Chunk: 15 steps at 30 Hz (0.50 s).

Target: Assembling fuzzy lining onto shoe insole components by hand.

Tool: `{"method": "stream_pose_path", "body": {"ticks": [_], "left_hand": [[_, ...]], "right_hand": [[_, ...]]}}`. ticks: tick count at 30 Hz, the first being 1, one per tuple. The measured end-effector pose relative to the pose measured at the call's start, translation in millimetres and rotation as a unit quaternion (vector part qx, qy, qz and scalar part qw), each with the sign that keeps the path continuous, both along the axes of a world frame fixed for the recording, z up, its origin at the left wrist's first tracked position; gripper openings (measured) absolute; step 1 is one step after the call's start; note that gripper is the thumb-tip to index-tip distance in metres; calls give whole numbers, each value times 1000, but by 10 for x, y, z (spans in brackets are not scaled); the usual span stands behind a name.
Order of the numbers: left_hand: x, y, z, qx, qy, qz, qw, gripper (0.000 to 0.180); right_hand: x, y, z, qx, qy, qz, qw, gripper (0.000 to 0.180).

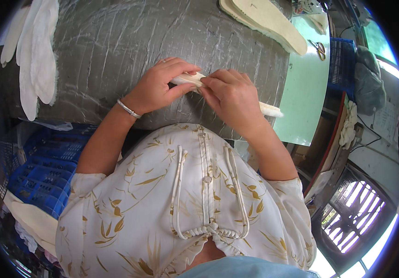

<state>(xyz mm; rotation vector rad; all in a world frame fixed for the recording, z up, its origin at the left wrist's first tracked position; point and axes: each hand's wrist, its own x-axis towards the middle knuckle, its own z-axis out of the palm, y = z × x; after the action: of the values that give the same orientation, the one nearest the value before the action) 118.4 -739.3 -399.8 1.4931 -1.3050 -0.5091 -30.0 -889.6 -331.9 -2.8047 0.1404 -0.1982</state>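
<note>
A cream fleece insole (270,110) lies across the near edge of a grey, scored work mat (130,41). My left hand (160,86) pinches its left end between thumb and fingers. My right hand (233,96) covers its middle, fingers curled down on it, so only the two ends show. A silver bracelet sits on my left wrist.
Cream insoles (264,21) are stacked at the mat's far right. White insole pieces (35,51) hang over its left side. Scissors (320,49) rest on the pale green table (303,92). Blue crates (41,171) stand low left, a fan (352,213) low right.
</note>
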Motion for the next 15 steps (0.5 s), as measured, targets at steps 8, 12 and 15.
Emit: {"method": "stream_pose_path", "body": {"ticks": [8, 12, 15], "left_hand": [[199, 190, -50, 57, 77, 24, 995, 39], [176, 209, -32, 58, 77, 38, 995, 37], [172, 199, -76, 53, 77, 43, 995, 32]], "right_hand": [[-25, 18, -11, 16, -12, 4, 1000, 12], [38, 24, 128, 113, 2, -9, 994, 15], [142, 77, 60, 105, -30, -20, 994, 17]]}}
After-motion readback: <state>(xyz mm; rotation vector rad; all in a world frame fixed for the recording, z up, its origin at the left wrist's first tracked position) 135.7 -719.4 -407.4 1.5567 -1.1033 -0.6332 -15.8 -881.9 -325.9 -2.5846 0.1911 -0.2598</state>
